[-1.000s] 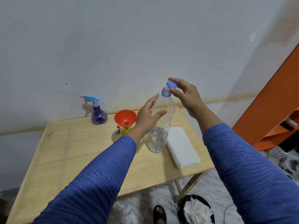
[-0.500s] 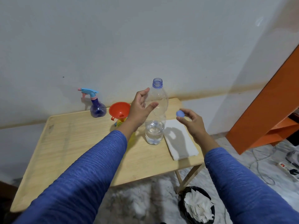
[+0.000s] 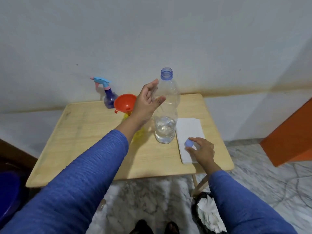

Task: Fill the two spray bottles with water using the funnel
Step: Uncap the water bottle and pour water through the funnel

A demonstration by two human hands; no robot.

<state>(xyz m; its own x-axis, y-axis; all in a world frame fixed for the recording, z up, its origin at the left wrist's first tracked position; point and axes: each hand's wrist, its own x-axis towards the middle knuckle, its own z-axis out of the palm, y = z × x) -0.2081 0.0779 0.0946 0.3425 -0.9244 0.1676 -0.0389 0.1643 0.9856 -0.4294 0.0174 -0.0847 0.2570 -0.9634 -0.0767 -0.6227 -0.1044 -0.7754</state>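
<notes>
The clear water bottle (image 3: 166,107) stands uncapped near the table's (image 3: 94,149) middle, roughly a quarter full; the left hand (image 3: 148,100) hovers beside it, fingers loose, gripping nothing; the right hand (image 3: 201,151) pinches the blue cap (image 3: 188,143) over the white cloth (image 3: 190,130). The orange funnel (image 3: 125,103) sits in the yellow spray bottle (image 3: 139,132), largely hidden behind the arm; the purple spray bottle (image 3: 109,97) stands far left, trigger head on. Pouring looks not yet begun; both fills probably remain.

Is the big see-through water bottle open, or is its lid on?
Open. The clear plastic water bottle shows a bare blue neck, and the right hand pinches its small blue cap over the white folded cloth.
</notes>
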